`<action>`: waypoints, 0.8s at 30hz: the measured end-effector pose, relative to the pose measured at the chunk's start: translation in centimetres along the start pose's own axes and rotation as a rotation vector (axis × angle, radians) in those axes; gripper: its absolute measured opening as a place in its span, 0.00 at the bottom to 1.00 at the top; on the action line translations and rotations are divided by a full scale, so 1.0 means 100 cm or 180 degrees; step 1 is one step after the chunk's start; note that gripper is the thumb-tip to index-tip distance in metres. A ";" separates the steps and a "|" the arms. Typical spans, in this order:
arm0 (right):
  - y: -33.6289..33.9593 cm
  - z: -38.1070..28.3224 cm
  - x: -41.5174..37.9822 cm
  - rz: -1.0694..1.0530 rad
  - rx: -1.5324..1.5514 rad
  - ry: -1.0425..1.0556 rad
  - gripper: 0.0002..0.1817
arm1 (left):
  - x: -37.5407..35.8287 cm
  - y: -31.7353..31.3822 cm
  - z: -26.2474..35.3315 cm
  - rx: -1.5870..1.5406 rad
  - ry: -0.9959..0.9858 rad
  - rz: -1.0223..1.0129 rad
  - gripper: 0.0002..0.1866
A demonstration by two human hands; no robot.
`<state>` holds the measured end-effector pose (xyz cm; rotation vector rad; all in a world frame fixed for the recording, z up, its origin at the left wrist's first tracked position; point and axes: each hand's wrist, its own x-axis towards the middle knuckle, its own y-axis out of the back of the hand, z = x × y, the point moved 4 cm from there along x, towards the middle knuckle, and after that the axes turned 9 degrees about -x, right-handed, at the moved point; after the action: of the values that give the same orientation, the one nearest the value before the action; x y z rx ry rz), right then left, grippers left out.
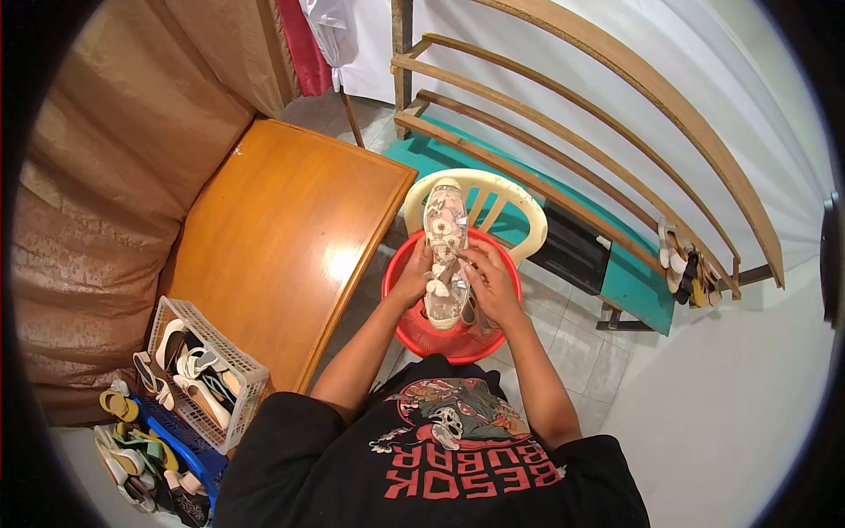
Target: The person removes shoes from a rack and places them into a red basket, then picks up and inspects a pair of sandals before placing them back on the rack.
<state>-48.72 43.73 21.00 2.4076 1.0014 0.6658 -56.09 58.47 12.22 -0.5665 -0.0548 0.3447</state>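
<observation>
Over the red plastic basket (pixel 392 304), my left hand (pixel 413 275) and my right hand (pixel 489 282) grip cream floral flat shoes (pixel 446 224) from both sides. They are held lengthwise, pointing away from me, and a pale bow shows near their middle. My left fingers are closed along the left edge. On the other side, the fingers of my right hand press on the right edge near the bow. More footwear shows partly inside the basket, below my right hand.
A cream plastic chair (pixel 528 211) stands behind the basket. At left is a wooden table (pixel 264 229); a white crate (pixel 251 400) of shoes sits by its near corner, above a blue basket (pixel 189 453) with more shoes. A wooden rack (pixel 546 180) over a green bench (pixel 638 286) holds shoes (pixel 682 268) at right.
</observation>
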 end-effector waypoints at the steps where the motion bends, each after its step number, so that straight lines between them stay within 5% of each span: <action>1: -0.002 0.001 -0.003 0.0009 0.0001 -0.0014 0.15 | 0.000 -0.005 0.003 0.0043 -0.0074 0.0013 0.40; 4: -0.001 0.004 -0.007 0.0178 -0.0119 -0.0139 0.12 | -0.005 0.002 -0.015 0.0099 0.0444 0.0025 0.40; 9: 0.014 -0.020 -0.013 0.0343 -0.1320 0.0598 0.08 | 0.003 0.003 -0.036 -0.0083 0.0442 -0.0116 0.35; 13: 0.015 0.000 -0.032 0.0671 -0.0733 -0.0002 0.09 | 0.008 0.002 -0.066 0.0832 0.0067 -0.0588 0.36; 15: 0.020 0.012 -0.041 0.0817 -0.0936 -0.0576 0.12 | 0.005 -0.018 -0.073 0.0147 0.0228 -0.0405 0.36; 18: 0.027 0.024 -0.053 0.0167 -0.1099 -0.0252 0.15 | -0.002 -0.048 -0.061 -0.0534 0.0621 -0.0267 0.34; 21: 0.032 0.031 -0.062 0.0211 -0.1055 -0.0235 0.19 | -0.002 -0.054 -0.079 0.0360 0.0286 -0.0572 0.31; 24: 0.037 0.041 -0.067 0.0187 -0.0503 -0.0251 0.19 | -0.001 -0.052 -0.092 0.0192 0.0358 -0.0547 0.30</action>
<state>-48.57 35.52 18.07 2.3134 0.8174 0.6401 -53.27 49.56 7.23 -0.5164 0.0152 0.1464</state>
